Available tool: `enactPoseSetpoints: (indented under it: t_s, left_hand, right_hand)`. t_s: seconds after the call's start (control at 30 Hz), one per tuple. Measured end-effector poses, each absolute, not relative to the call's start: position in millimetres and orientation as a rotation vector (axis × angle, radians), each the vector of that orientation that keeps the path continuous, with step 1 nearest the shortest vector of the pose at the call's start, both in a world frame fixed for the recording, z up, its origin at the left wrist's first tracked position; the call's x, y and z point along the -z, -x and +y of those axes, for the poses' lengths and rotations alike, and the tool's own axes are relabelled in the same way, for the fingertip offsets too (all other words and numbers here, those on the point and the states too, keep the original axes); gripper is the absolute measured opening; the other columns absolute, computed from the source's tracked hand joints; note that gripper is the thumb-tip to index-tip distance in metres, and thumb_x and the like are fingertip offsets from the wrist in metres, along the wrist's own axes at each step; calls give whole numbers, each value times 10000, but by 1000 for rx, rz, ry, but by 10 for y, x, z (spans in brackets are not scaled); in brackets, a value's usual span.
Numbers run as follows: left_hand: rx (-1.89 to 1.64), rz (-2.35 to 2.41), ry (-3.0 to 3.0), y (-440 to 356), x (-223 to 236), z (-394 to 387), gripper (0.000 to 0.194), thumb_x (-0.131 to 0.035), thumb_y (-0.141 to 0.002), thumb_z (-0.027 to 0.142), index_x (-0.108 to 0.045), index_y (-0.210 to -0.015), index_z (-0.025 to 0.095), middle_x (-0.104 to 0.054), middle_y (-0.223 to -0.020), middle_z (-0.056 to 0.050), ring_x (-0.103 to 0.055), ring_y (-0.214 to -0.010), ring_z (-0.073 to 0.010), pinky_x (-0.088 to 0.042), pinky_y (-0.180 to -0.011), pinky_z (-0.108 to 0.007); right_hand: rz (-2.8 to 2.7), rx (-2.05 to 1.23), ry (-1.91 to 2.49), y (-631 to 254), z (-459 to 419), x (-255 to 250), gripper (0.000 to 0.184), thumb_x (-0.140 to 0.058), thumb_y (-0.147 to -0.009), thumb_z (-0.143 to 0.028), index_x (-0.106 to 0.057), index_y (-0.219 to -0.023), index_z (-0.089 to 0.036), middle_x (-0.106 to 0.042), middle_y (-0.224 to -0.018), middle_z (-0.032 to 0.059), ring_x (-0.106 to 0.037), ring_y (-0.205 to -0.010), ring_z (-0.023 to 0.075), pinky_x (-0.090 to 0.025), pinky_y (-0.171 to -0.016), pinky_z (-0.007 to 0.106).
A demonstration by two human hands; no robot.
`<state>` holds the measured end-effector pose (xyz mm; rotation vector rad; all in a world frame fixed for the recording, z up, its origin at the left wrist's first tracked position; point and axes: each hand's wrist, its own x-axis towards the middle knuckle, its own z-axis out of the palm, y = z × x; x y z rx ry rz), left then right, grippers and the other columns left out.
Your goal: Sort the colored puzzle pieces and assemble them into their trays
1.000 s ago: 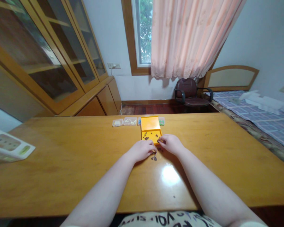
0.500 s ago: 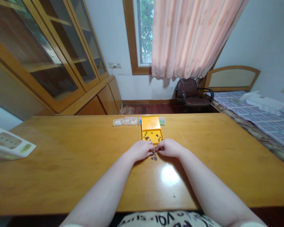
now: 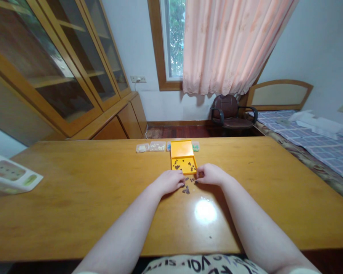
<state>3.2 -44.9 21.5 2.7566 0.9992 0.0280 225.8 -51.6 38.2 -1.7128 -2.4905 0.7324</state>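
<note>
Small dark brown pieces (image 3: 187, 190), perhaps toy bricks, lie on the table in front of an open yellow box (image 3: 184, 171). More brown pieces are scattered inside the box's front half. My left hand (image 3: 171, 181) rests just left of the loose pieces, fingers curled together with the tips down by them. To the right of the pieces, near the box's front right corner, my right hand (image 3: 210, 175) has its thumb and fingers brought together. Whatever either set of fingertips holds is too small to make out.
Behind the yellow box stand clear plastic trays, one with pale pieces (image 3: 157, 146) and one with green pieces (image 3: 196, 147). A white box (image 3: 13, 174) sits at the table's left. One tiny dark piece (image 3: 210, 237) lies near the front edge.
My right hand has moved right and slightly away from me, apart from my left hand. Brown pieces between the hands now show. My left hand has barely moved.
</note>
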Motion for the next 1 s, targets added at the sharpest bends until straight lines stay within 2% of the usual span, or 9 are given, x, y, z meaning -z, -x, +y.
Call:
enactPoseSetpoints:
  t_s: [0.13,0.37,0.63,0.8,1.0]
  left_hand:
    - [-35,1025,-2736,-23,-216,-447,154,-525,-837,287,-666,-886,248,-632,-908,-21,-592,-791,-161,-450,-689,-245]
    - [-57,1032,-2727,-35,-197,-451,137,-524,-844,283,-649,-865,232,-620,-898,-23,-588,-784,-157,-453,-690,-246]
    - [-276,1208,-2726,1,-295,-417,147,-497,-868,258,-629,-917,216,-601,-950,-38,-574,-866,-160,-444,-783,-264]
    - [-78,1042,-2691,33,-302,-427,103,-594,-801,265,-652,-885,249,-622,-925,-8,-587,-843,-159,-449,-740,-245]
    - [-21,1092,-2651,-8,-286,-445,103,-567,-803,234,-655,-855,221,-643,-907,-29,-599,-809,-167,-456,-715,-252]
  right_hand:
    - [-2527,-707,1731,-2218,-539,-393,159,-638,-662,-326,-708,-768,-229,-691,-717,4,-580,-629,139,-340,-544,222]
    - [-2565,-639,1729,-2192,-549,-365,184,-579,-699,-262,-728,-806,-241,-706,-744,19,-607,-656,152,-362,-560,219]
    - [-2606,-572,1707,-2181,-550,-349,195,-564,-706,-258,-731,-806,-241,-708,-753,27,-603,-654,158,-362,-566,223]
    - [-2619,-530,1660,-2193,-543,-317,214,-536,-727,-267,-733,-808,-241,-708,-755,34,-587,-629,154,-347,-555,233]
    - [-2562,-561,1672,-2196,-528,-321,188,-542,-755,-261,-721,-799,-222,-697,-733,26,-568,-609,135,-332,-547,223]
